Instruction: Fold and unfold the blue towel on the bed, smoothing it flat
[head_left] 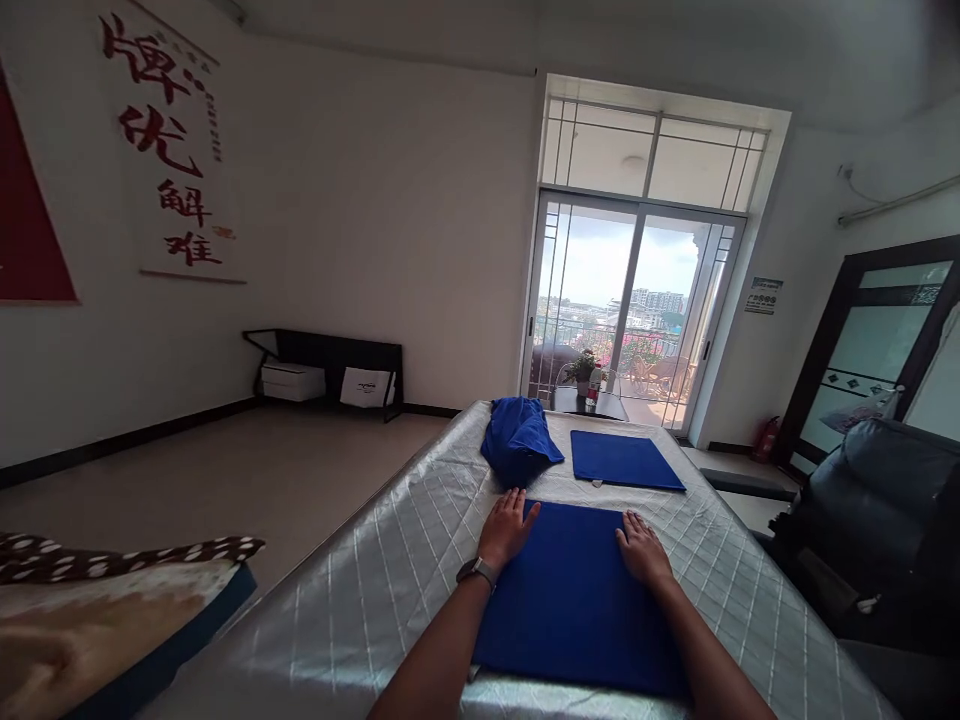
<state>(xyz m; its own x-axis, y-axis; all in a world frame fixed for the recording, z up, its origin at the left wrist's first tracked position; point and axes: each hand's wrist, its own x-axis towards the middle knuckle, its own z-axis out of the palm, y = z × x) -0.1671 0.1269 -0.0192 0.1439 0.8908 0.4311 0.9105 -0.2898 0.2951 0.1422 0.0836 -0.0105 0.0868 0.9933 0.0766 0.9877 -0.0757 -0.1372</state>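
A flat blue cloth, rectangular with straight edges, lies in front of me on a silvery quilted cover. My left hand rests on its far left corner, fingers stretched out, a watch on the wrist. My right hand lies flat near its far right corner, fingers extended. Beyond them sits a crumpled blue cloth, just past my left fingertips. To its right is another flat blue rectangle of cloth with a small pale tag at its near edge.
A black armchair stands close on the right. At lower left is a patterned cushion or blanket. By the far wall is a low black rack with white boxes. A small table with a plant stands before the glass sliding door.
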